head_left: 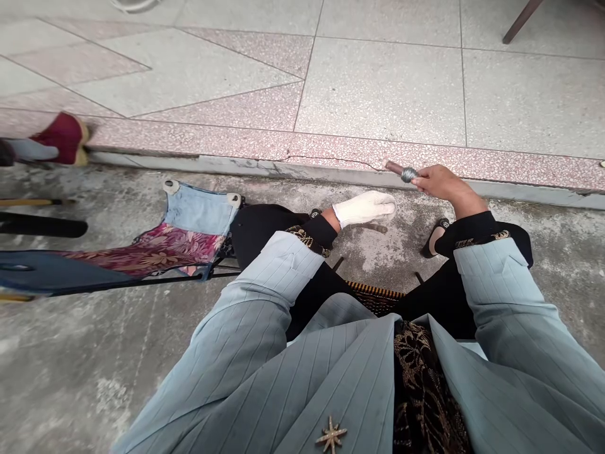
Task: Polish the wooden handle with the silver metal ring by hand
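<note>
My right hand (437, 181), bare, is closed round one end of a short brown stick (394, 168). Silvery wire (409, 174) is wound in a coil around the stick just ahead of my fingers. The stick's pale tip points left, over the edge of the pink speckled step (340, 148); whether it touches the step I cannot tell. To the left, my left hand (363, 208) wears a white knitted glove. Its fingers stretch to the right, slightly curved, and nothing shows in them. A small brownish piece (374, 227) lies on the concrete just below the glove.
A low folding chair (155, 249) with denim and floral cloth stands at my left. Beyond it is another person's foot in a dark red shoe (63, 137). A yellow stick (33, 202) lies at far left. A furniture leg (520, 22) stands at upper right.
</note>
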The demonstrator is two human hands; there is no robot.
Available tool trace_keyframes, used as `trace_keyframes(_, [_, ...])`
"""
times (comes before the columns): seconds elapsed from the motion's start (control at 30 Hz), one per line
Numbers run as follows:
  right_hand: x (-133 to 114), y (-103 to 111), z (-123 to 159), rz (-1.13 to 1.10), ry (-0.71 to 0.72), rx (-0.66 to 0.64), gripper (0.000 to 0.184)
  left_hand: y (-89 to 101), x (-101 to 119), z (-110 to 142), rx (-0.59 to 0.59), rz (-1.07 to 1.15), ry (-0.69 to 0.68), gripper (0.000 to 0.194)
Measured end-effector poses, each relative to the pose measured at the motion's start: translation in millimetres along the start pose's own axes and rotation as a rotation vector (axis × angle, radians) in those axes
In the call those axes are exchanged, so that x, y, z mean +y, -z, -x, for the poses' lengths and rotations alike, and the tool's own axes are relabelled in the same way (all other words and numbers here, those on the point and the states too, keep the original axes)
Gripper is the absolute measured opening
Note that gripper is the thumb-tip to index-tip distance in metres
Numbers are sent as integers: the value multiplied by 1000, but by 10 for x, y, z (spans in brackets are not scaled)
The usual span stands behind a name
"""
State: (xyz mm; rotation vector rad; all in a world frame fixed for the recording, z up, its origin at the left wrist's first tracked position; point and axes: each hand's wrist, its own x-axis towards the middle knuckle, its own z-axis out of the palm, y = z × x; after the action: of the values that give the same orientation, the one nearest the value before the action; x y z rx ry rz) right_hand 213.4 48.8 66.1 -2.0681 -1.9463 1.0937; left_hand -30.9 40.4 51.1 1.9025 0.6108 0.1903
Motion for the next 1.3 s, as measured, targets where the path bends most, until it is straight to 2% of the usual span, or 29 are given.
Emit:
trace_keyframes(0.07, [-8,-24,5,157,25,-196,25,20,-5,9,-4,-43,-3,42])
trace_keyframes(0.13, [-24,-51,34,187,98,-498,29,46,-19,16,0,-69,-4,41])
trace_keyframes(0.2, [-50,-55,90,97,197,-778,33,64,-47,17,38,-62,6,39])
trace_keyframes(0.23, [-65,-39,127,21,245,-860,33,66,-65,13,60,-33,15,37])
trace_keyframes(0.27, [-77,-10,169,-70,284,-890,34,62,-85,8,84,18,26,36])
trace_keyframes(0.3, [-86,31,214,-174,314,-861,35,52,-104,2,104,91,39,34])
trace_keyframes(0.33, [-89,79,258,-292,336,-762,36,37,-118,-4,115,176,46,33])
trace_keyframes(0.4, [-79,177,329,-532,348,-474,36,2,-126,-14,122,328,47,31])
trace_keyframes(0.47, [-56,239,361,-742,332,-179,36,-30,-99,-17,108,385,60,31])
trace_keyframes(0.53, [-34,244,341,-857,297,10,38,-52,-45,-13,66,366,70,31])
trace_keyframes(0.63, [-17,156,238,-830,204,115,42,-71,40,-1,-15,334,67,32])
trace_keyframes(0.73, [-19,41,107,-623,90,158,39,-69,79,7,-80,272,39,34])
trace_keyframes(0.87, [-51,-33,9,-86,-12,133,26,-24,63,15,-59,102,-5,38])
trace_keyframes(0.93, [-68,-42,3,126,16,21,22,14,50,23,-31,18,-15,40])
trace_keyframes(1.0, [-74,-54,13,233,69,-189,22,57,43,34,-5,-40,-11,41])
trace_keyframes(1.07, [-74,-69,38,236,129,-468,26,100,42,44,24,-84,0,39])
trace_keyframes(1.13, [-77,-64,88,141,200,-741,29,136,41,49,62,-110,15,36])
trace_keyframes(1.17, [-83,-46,125,68,240,-835,31,149,37,48,90,-109,22,35])
trace_keyframes(1.2, [-90,-16,170,-17,281,-876,34,155,31,44,124,-96,29,33])
trace_keyframes(1.23, [-96,25,220,-108,316,-865,36,154,22,38,164,-64,38,31])
trace_keyframes(1.27, [-102,72,271,-206,350,-785,39,146,10,30,204,-14,48,30])
trace_keyframes(1.3, [-104,120,318,-326,375,-647,40,129,-3,21,241,53,56,30])
